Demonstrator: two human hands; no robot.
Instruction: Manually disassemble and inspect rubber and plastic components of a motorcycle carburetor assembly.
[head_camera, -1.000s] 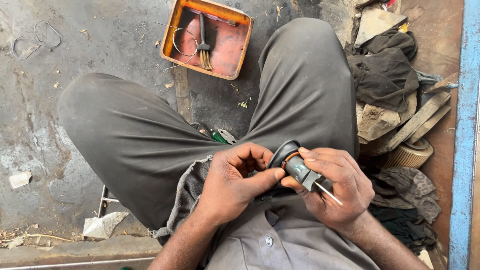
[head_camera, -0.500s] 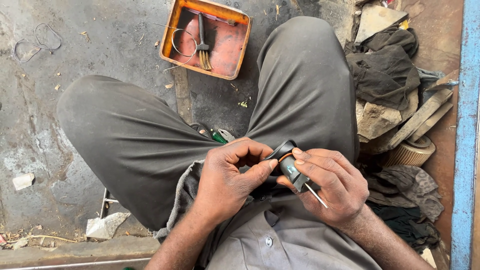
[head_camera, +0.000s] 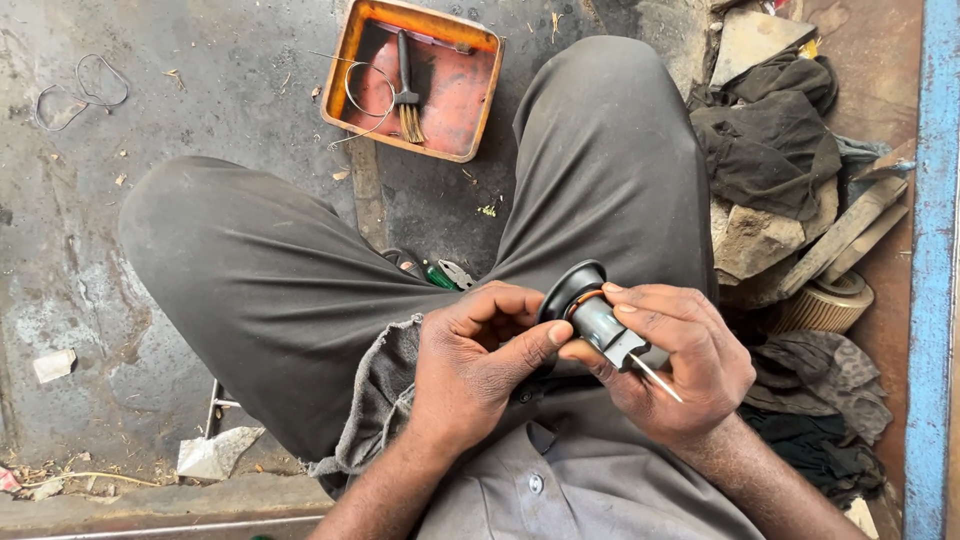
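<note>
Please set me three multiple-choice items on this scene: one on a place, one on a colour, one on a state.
1. Where does the brush lie?
A. In the tray
B. On the person's knee
C. On the rag pile

2. What colour is the tray?
A. Blue
B. Orange
C. White

3. How is the cylinder part held?
A. It lies alone on the floor
B. It hangs from a wire
C. Both hands grip it over the lap

Answers:
1. A, the brush rests inside the tray with a loop of wire beside it.
2. B, its rim and walls are orange.
3. C, the right hand cups it and the left hand pinches it at the black disc end.
</note>
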